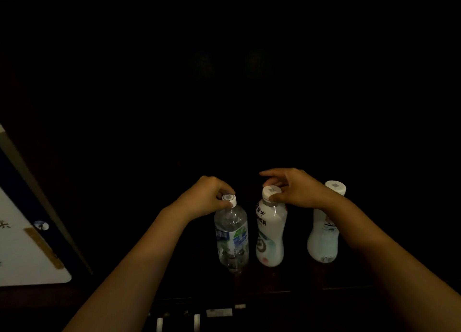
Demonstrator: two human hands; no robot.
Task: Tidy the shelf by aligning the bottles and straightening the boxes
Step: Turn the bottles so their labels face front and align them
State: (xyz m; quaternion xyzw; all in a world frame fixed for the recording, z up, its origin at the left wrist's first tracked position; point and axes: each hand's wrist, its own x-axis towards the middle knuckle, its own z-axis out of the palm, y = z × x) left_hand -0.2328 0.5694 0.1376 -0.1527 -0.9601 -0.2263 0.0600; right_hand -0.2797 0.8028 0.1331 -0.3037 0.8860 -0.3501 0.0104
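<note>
Three bottles stand in a row on a dark shelf (274, 279). The clear water bottle (232, 234) with a blue-green label is on the left, and my left hand (207, 194) pinches its white cap. In the middle is a white drink bottle (270, 234); my right hand (294, 187) holds its white cap between thumb and fingers. A second white bottle (323, 237) stands upright at the right, partly hidden behind my right forearm. No boxes are visible in the dark.
The shelf's back and sides are nearly black. A white board with a taped strip (27, 247) leans at the far left. Small pale labels (219, 312) show on a lower edge below the shelf front.
</note>
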